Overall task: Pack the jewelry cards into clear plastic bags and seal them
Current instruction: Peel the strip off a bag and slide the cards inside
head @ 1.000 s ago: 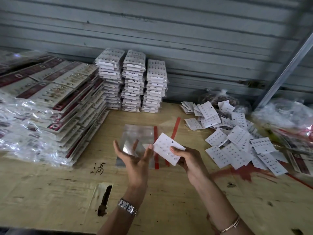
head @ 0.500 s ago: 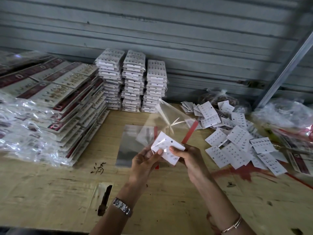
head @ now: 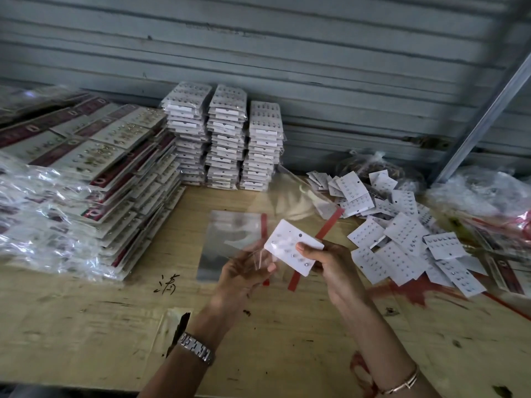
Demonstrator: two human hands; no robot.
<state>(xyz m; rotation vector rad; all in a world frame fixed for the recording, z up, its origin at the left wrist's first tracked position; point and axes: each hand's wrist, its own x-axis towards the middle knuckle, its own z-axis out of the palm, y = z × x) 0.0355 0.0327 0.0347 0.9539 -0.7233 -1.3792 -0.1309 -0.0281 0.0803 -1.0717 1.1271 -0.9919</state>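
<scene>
Above the middle of the tabletop (head: 287, 326), pinched between thumb and fingers of the right hand (head: 330, 265): one white jewelry card (head: 290, 247), tilted, thumb on its face, fingers tucked behind and out of sight. Just left of it, held up by the left hand (head: 244, 271) with fingers loosely curled on its lower edge: a clear plastic bag (head: 290, 202), blurred and nearly see-through. Hard to tell whether the card's corner is inside the bag's mouth or only in front of it. Red seal strip (head: 327, 225) slanting up to the right behind the card. Flat on the wood just beyond the hands: a small pile of empty bags (head: 227, 242), red strip along its right side.

To the right, spilling toward the right edge: a loose heap of unpacked cards (head: 402, 239), overlapping, studs too small to make out. Against the back edge: three upright stacks of packed cards (head: 224, 139), close together. Along the left edge: larger bagged card packs (head: 86, 168), fanned and glossy, cut off by the frame. At the far right corner: crumpled plastic (head: 482, 188), contents unclear. Metal shutter (head: 287, 53) behind everything. Bare wood open along the near edge, around both forearms; wristwatch (head: 196, 349) on the left, bracelet (head: 402, 383) on the right.
</scene>
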